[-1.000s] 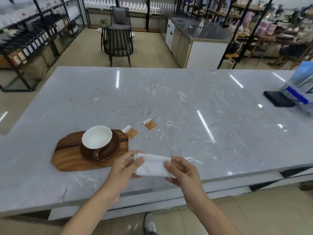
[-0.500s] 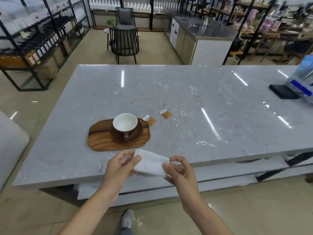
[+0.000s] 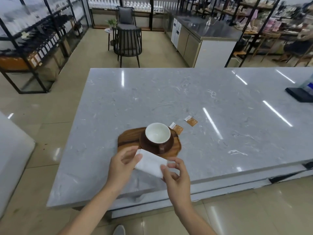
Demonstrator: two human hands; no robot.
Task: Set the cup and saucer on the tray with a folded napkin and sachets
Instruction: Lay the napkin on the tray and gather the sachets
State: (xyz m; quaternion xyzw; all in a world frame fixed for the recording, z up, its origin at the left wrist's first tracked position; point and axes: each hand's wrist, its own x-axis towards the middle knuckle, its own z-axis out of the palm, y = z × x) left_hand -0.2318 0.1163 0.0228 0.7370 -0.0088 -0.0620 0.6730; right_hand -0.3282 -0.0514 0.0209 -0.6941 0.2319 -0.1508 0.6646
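A wooden tray (image 3: pixel 128 139) lies on the grey marble counter (image 3: pixel 169 99). On its right half stands a brown saucer (image 3: pixel 167 146) with a cup (image 3: pixel 157 133), white inside, handle towards me. Two brown sachets lie on the counter beyond the tray's right end, one (image 3: pixel 177 128) close to it and one (image 3: pixel 191 120) farther right. A folded white napkin (image 3: pixel 150 162) is held flat between both hands just in front of the tray's near edge. My left hand (image 3: pixel 122 164) pinches its left end, my right hand (image 3: pixel 176 175) its right end.
A black flat object (image 3: pixel 299 96) and a blue-and-white box (image 3: pixel 309 83) sit at the counter's far right. The counter's near edge runs just below my hands. Chairs (image 3: pixel 127 41), shelving (image 3: pixel 33 39) and a steel cabinet (image 3: pixel 203 39) stand beyond the counter.
The view has pulled back and swung left, so the tray sits more central. Both hands have carried the napkin up to the tray's near edge, still pinching its ends.
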